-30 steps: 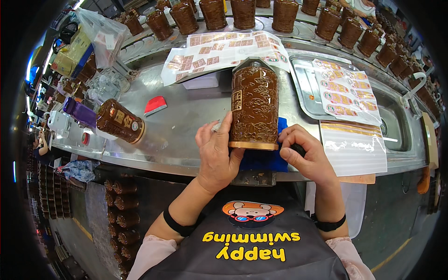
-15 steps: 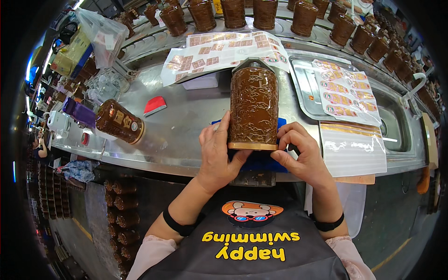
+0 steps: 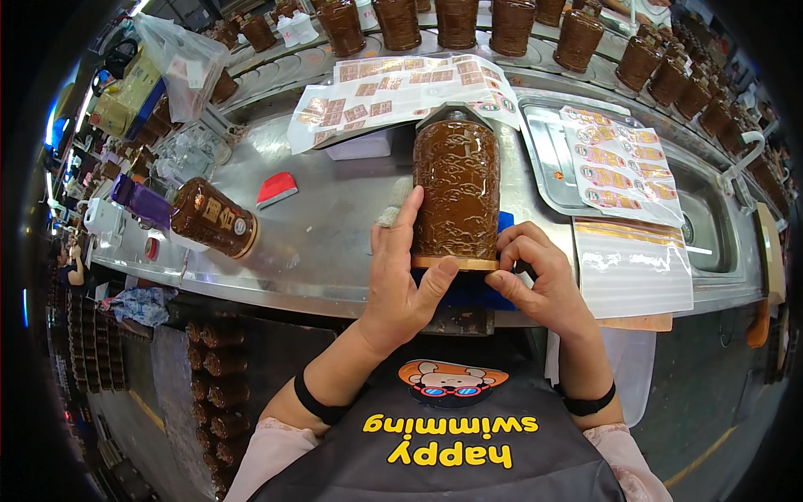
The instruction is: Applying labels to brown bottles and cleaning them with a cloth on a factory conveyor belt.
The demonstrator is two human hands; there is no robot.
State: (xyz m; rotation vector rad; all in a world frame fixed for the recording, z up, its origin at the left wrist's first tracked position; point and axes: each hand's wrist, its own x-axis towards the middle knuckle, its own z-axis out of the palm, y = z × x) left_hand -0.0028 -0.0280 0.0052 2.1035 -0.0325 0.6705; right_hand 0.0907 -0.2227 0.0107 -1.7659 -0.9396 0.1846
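A large brown embossed bottle (image 3: 457,188) with a gold band at its base lies on its side in front of me, its base toward me. My left hand (image 3: 397,280) holds its left side, thumb at the gold band and index finger along the glass. Light grey fabric (image 3: 391,209) shows at the other left fingertips; whether it is a cloth or finger covers I cannot tell. My right hand (image 3: 539,272) has its fingers curled against the right of the base, thumb and forefinger close together at the edge. Beneath the bottle is a blue support (image 3: 468,293), mostly hidden.
Label sheets (image 3: 393,88) lie beyond the bottle. A metal tray (image 3: 548,163) carries another sheet (image 3: 623,163), beside a sink (image 3: 711,230). Leftward are a red scraper-like piece (image 3: 277,190) and a second brown bottle (image 3: 213,219). Several bottles stand on the curved conveyor (image 3: 535,71).
My left hand has shifted up along the bottle's left side, its thumb now higher and the grey fabric showing. The right hand stays put. Bottles on the conveyor have moved.
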